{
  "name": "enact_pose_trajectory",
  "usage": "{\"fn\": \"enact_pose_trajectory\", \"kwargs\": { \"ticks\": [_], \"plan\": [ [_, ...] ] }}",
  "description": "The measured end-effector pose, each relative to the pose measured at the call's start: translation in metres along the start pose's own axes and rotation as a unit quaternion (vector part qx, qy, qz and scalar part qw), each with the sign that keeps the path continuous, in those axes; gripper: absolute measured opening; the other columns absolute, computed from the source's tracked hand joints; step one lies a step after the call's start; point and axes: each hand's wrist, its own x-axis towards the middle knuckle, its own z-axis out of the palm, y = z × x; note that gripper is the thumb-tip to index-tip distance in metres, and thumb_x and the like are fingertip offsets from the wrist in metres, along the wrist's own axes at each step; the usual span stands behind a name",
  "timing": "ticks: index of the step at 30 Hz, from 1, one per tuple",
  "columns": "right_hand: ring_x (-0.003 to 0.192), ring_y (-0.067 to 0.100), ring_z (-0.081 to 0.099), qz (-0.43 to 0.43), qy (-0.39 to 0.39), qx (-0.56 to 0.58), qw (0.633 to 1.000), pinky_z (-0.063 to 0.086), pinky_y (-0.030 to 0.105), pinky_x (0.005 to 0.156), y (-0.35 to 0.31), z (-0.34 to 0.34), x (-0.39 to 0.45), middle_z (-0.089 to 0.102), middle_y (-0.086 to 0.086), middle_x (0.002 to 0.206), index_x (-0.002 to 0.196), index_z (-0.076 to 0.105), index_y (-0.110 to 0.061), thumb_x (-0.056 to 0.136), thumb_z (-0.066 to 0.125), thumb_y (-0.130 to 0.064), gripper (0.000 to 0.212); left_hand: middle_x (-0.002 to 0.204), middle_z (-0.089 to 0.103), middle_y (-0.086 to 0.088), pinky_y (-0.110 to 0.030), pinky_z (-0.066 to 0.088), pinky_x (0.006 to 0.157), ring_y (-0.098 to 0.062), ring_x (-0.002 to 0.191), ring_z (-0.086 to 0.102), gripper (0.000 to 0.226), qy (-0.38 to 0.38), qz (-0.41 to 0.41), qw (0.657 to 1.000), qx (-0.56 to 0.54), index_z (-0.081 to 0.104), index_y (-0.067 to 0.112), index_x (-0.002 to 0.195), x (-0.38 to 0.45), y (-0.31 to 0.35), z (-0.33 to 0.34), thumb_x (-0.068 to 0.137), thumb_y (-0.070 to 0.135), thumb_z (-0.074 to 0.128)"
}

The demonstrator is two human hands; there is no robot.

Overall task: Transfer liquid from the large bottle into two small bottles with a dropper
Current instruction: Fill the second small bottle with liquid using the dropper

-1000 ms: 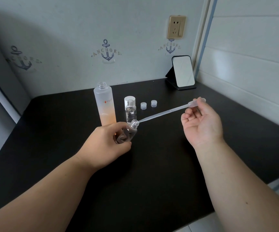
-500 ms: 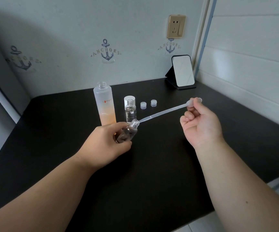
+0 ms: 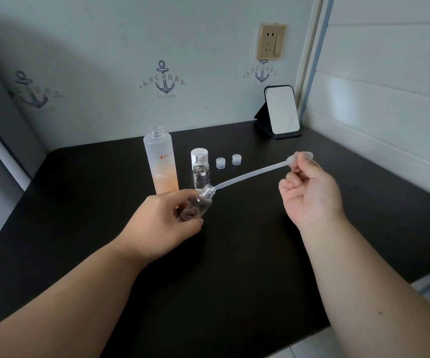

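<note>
1 head-worn view shows a person's 2 bare forearms over a black table (image 3: 234, 293).

The left hand (image 3: 162, 226) curls its fingers and thumb round a small clear bottle (image 3: 196, 205), held tilted above the table with its open neck pointing up and to the right. The right hand (image 3: 309, 192) pinches the bulb of a long translucent plastic dropper (image 3: 250, 174) between thumb and fingertips, with the other fingers curled in. The dropper slants down to the left, and its tip sits at the held bottle's mouth.

Judged by look, the dropper is very light, soft and bendy, so it is best held at the bulb, where squeezing releases liquid. The small bottle seems light and smooth, likely slippery, and gripping round its body suits it.

Behind the hands stands the large frosted bottle (image 3: 161, 161), uncapped and upright, with peach-tinted liquid in its lower part. Just right of it stands the second small clear bottle (image 3: 201, 173), also uncapped, in front of a white cap (image 3: 199, 152). 2 small ribbed caps (image 3: 228, 161) lie further right. A small standing mirror (image 3: 281, 111) leans near the wall, below a wall socket (image 3: 271, 42).
</note>
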Motion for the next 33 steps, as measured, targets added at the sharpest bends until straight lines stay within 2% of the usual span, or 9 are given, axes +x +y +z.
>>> {"fn": "enact_pose_trajectory", "kwargs": {
  "ticks": [3, 7, 10, 13, 19, 23, 26, 29, 33],
  "plan": [
    [0.049, 0.010, 0.044, 0.012, 0.034, 0.020, 0.999, 0.039, 0.019, 0.051, 0.000, 0.000, 0.000, 0.069, -0.003, 0.075, 0.069, 0.078, -0.022, 0.094, 0.068, -0.016, 0.028, 0.095, 0.062, 0.031, -0.012, 0.041, 0.066, 0.003, 0.082, 0.061, 0.038, 0.005, 0.001, 1.000, 0.013, 0.061, 0.053, 0.112, 0.000, 0.000, 0.000, 0.078, 0.041, 0.073],
    [0.051, 0.011, 0.048, 0.015, 0.064, 0.033, 0.997, 0.042, 0.019, 0.055, 0.000, 0.000, 0.001, 0.068, -0.002, 0.074, 0.092, 0.072, -0.015, 0.092, 0.071, -0.019, 0.004, 0.094, 0.062, 0.030, -0.009, 0.043, 0.064, -0.001, 0.078, 0.062, 0.033, 0.010, -0.011, 1.000, 0.009, 0.063, 0.056, 0.106, 0.000, 0.002, 0.000, 0.080, 0.041, 0.077],
    [0.052, 0.011, 0.048, 0.015, 0.073, 0.036, 0.997, 0.042, 0.020, 0.054, -0.001, -0.002, 0.002, 0.067, -0.003, 0.073, 0.090, 0.071, -0.013, 0.092, 0.071, -0.020, 0.008, 0.094, 0.061, 0.031, -0.013, 0.047, 0.068, -0.002, 0.081, 0.062, 0.031, 0.012, -0.024, 1.000, -0.005, 0.062, 0.053, 0.106, 0.000, 0.006, -0.001, 0.079, 0.046, 0.076],
    [0.053, 0.010, 0.049, 0.019, 0.074, 0.037, 0.996, 0.042, 0.020, 0.053, -0.001, -0.002, 0.003, 0.067, -0.002, 0.075, 0.089, 0.071, -0.013, 0.092, 0.071, -0.021, 0.009, 0.097, 0.057, 0.044, -0.006, 0.044, 0.073, 0.005, 0.090, 0.059, 0.035, -0.006, -0.027, 1.000, -0.008, 0.056, 0.057, 0.103, 0.001, 0.009, -0.002, 0.078, 0.049, 0.079],
    [0.053, 0.010, 0.050, 0.025, 0.056, 0.037, 0.997, 0.042, 0.020, 0.053, 0.000, -0.004, 0.004, 0.069, -0.002, 0.077, 0.084, 0.073, -0.014, 0.091, 0.073, -0.022, 0.011, 0.085, 0.052, 0.054, -0.001, 0.038, 0.068, 0.017, 0.084, 0.055, 0.045, -0.015, -0.043, 0.999, -0.009, 0.059, 0.045, 0.110, 0.003, 0.007, 0.001, 0.072, 0.050, 0.083],
    [0.054, 0.011, 0.050, 0.029, 0.048, 0.036, 0.998, 0.042, 0.021, 0.053, 0.002, -0.005, 0.005, 0.068, -0.002, 0.077, 0.085, 0.072, -0.013, 0.090, 0.073, -0.023, 0.011, 0.091, 0.062, 0.039, -0.012, 0.045, 0.064, -0.002, 0.078, 0.061, 0.039, -0.009, -0.039, 0.998, -0.040, 0.060, 0.044, 0.105, 0.001, 0.007, -0.002, 0.075, 0.067, 0.068],
    [0.054, 0.011, 0.049, 0.030, 0.047, 0.038, 0.998, 0.041, 0.021, 0.052, 0.002, -0.006, 0.006, 0.068, -0.002, 0.077, 0.090, 0.069, -0.013, 0.090, 0.073, -0.022, 0.010, 0.089, 0.071, 0.018, -0.023, 0.049, 0.069, -0.006, 0.074, 0.064, 0.031, 0.051, -0.041, 0.988, -0.139, 0.068, 0.033, 0.110, -0.003, 0.006, -0.007, 0.091, 0.057, 0.062],
    [0.053, 0.011, 0.049, 0.034, 0.047, 0.031, 0.998, 0.042, 0.021, 0.052, 0.001, -0.005, 0.006, 0.068, -0.001, 0.077, 0.085, 0.072, -0.012, 0.091, 0.073, -0.024, 0.012, 0.084, 0.071, 0.008, -0.028, 0.046, 0.070, -0.005, 0.070, 0.061, 0.030, 0.153, -0.042, 0.969, -0.191, 0.070, 0.029, 0.100, -0.004, 0.008, -0.008, 0.091, 0.045, 0.046],
    [0.053, 0.011, 0.050, 0.038, 0.043, 0.029, 0.998, 0.042, 0.021, 0.052, 0.001, -0.004, 0.005, 0.069, -0.001, 0.077, 0.087, 0.072, -0.012, 0.091, 0.073, -0.024, 0.012, 0.084, 0.062, 0.010, -0.032, 0.048, 0.069, -0.002, 0.074, 0.059, 0.009, 0.285, -0.113, 0.930, -0.204, 0.059, 0.037, 0.092, 0.000, 0.005, -0.012, 0.086, 0.037, 0.054]
  ]
}}
